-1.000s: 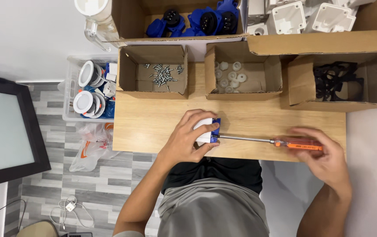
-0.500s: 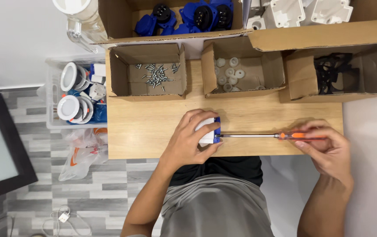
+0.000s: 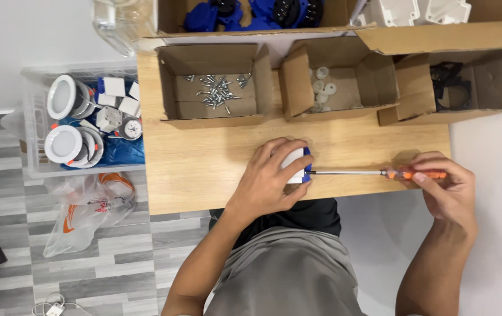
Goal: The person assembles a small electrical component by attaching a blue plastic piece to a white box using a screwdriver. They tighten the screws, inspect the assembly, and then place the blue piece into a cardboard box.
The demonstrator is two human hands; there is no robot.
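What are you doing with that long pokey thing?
A person at a wooden table holds a small white and blue part down with the left hand. The right hand grips an orange-handled screwdriver, its tip against the part's side. Behind them stand cardboard boxes, one with screws, one with white round pieces.

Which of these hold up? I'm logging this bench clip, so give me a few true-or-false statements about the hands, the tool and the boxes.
1. The left hand covers a white and blue part on the wooden table. True.
2. The right hand holds a hammer. False: it holds an orange-handled screwdriver, with the tip at the part.
3. The cardboard box of screws stands left of the box of white round pieces. True.
4. The plastic bag lies on the table. False: it lies on the floor.
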